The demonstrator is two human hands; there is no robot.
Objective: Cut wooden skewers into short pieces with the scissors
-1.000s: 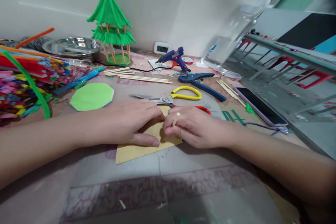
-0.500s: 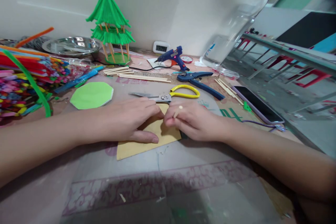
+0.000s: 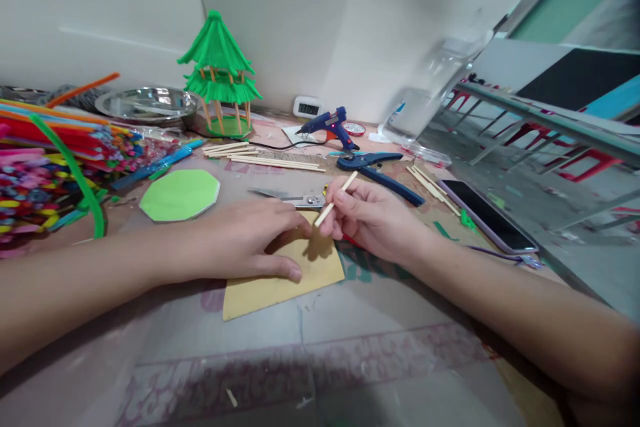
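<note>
My left hand [image 3: 250, 237] lies on a tan sheet of stiff paper [image 3: 280, 297], its thumb spread from the fingers, pressing the sheet to the table. Pinched in my right hand [image 3: 377, 213] is a short wooden stick [image 3: 336, 199], tilted and raised just over the sheet's right part. Behind my hands lie scissors [image 3: 310, 200], their yellow handle mostly covered by my right hand. A light green octagonal piece [image 3: 180, 195] rests beyond my left forearm. Loose wooden sticks [image 3: 275, 161] lie farther back.
A green-roofed model pagoda [image 3: 220, 73] stands at the back near a glue gun [image 3: 330, 125] and a white timer [image 3: 307, 107]. Blue cutters [image 3: 383, 173] and a phone [image 3: 487, 213] lie to the right. Colourful pipe cleaners [image 3: 50, 173] are heaped left, before a metal plate [image 3: 150, 103].
My right hand has turned and lifted off the tan sheet, bringing the stick into fuller view. My left hand stays on the sheet. The camera view has shifted slightly.
</note>
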